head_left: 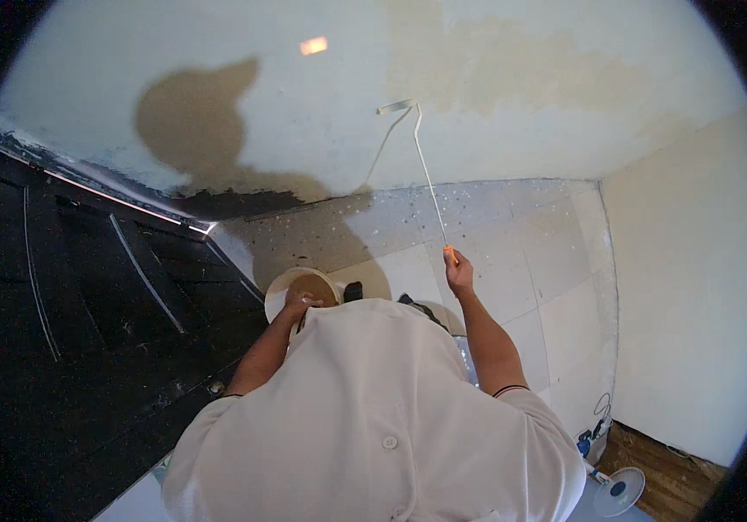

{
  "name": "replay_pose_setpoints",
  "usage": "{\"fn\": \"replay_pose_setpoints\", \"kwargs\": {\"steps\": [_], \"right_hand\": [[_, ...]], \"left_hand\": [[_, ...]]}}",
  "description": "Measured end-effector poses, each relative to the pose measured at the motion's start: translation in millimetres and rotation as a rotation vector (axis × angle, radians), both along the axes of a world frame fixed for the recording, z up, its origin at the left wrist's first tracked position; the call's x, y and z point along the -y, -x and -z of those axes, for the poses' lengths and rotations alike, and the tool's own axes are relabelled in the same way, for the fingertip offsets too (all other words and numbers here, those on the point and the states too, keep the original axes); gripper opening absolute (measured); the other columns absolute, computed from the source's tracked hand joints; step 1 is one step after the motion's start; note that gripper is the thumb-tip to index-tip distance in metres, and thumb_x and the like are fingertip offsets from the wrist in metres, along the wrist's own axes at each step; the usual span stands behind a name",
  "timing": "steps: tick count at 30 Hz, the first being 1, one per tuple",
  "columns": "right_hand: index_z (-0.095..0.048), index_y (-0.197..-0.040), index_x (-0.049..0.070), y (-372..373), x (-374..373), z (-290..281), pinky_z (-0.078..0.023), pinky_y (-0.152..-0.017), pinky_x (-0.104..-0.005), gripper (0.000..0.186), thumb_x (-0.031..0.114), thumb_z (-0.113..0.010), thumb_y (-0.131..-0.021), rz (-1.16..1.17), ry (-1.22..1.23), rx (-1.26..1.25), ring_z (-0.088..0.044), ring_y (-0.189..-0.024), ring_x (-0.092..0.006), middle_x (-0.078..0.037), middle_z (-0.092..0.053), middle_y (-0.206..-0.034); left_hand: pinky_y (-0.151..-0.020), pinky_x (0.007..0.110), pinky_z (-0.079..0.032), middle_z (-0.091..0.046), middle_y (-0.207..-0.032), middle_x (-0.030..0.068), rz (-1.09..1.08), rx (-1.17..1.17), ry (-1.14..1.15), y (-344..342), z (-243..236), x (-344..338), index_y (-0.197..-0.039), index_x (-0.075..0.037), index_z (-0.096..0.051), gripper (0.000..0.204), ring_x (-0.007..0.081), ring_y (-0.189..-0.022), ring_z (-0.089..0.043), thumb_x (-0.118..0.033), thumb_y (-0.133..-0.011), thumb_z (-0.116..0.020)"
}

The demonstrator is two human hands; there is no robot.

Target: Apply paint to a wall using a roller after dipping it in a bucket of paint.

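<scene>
My right hand (pixel 459 273) is wrapped round the orange handle of a paint roller (pixel 396 107). Its long thin frame reaches forward from my hand, and the slim, pale roller head is up against or just in front of the white wall (pixel 513 139); I cannot tell whether they touch. Close to my body on the left, a pale bucket (pixel 279 292) is tilted, with brownish shade inside it. My left hand (pixel 300 304) grips its near rim, fingers partly inside. My shirt hides the bucket's lower part.
Black panelled door (pixel 86 287) stands along the left. Paint-spotted floor tiles (pixel 556 252) run to the wall's base, and another pale wall (pixel 686 287) closes the right side. Behind me at lower right are a white fan (pixel 620 491), cables and a wooden surface (pixel 665 470).
</scene>
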State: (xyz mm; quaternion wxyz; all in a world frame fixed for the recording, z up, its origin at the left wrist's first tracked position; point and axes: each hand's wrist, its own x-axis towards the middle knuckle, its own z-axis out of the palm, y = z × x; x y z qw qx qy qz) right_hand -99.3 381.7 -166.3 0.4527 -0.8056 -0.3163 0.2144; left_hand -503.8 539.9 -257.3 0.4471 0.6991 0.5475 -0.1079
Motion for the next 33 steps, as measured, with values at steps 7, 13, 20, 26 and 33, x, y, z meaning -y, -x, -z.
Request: {"fn": "replay_pose_setpoints", "kwargs": {"steps": [7,13,20,26,33], "right_hand": [[-0.057,-0.102,0.001,7.7,-69.1,-44.6,-0.036,-0.053,-0.0224,0.034,0.031,-0.05,-0.088,-0.093,-0.199,-0.027,-0.041,-0.058,-0.0067,0.002,-0.046,-0.064],[-0.056,-0.105,0.0,2.5,-108.2,-60.0,-0.045,-0.064,-0.0277,0.035,0.029,-0.051,-0.087,-0.139,-0.19,0.023,-0.056,-0.069,-0.0141,-0.011,-0.06,-0.076],[-0.056,-0.099,0.001,5.7,-58.1,-11.4,-0.036,-0.054,-0.0214,0.031,0.029,-0.049,-0.089,-0.119,-0.128,-0.094,-0.039,-0.061,-0.0056,0.004,-0.044,-0.066],[-0.059,-0.099,0.003,8.5,-11.7,16.5,-0.045,-0.066,-0.0326,0.036,0.036,-0.051,-0.086,-0.026,0.118,-0.069,-0.059,-0.07,-0.0221,-0.016,-0.061,-0.073],[-0.061,-0.097,0.003,2.0,5.8,44.0,-0.045,-0.064,-0.0338,0.043,0.043,-0.052,-0.083,0.128,0.197,-0.149,-0.058,-0.068,-0.0218,-0.014,-0.061,-0.073]], "left_hand": [[-0.086,0.033,-0.042,-0.058,-0.1,0.0149,0.017,0.116,0.038,7.8,10.5,3.4,-0.108,-0.002,-0.055,0.058,0.0252,-0.097,-0.054,-0.036,-0.063,-0.072],[-0.082,0.031,-0.043,-0.058,-0.097,0.0144,-0.477,0.556,0.528,11.2,-17.8,13.8,-0.104,0.0,-0.054,0.049,0.0241,-0.092,-0.056,-0.027,-0.067,-0.07],[-0.082,0.03,-0.043,-0.06,-0.096,0.0121,-0.226,0.557,0.685,56.9,136.9,3.3,-0.093,0.001,-0.061,0.032,0.022,-0.091,-0.056,-0.021,-0.07,-0.065],[-0.082,0.031,-0.042,-0.06,-0.097,0.0123,-0.148,0.596,0.601,54.2,139.5,3.2,-0.096,0.001,-0.061,0.036,0.0221,-0.092,-0.056,-0.023,-0.069,-0.067],[-0.083,0.032,-0.042,-0.06,-0.098,0.0127,-0.133,0.463,0.447,21.1,65.9,1.3,-0.099,0.001,-0.06,0.045,0.0231,-0.092,-0.056,-0.028,-0.066,-0.071]]}}
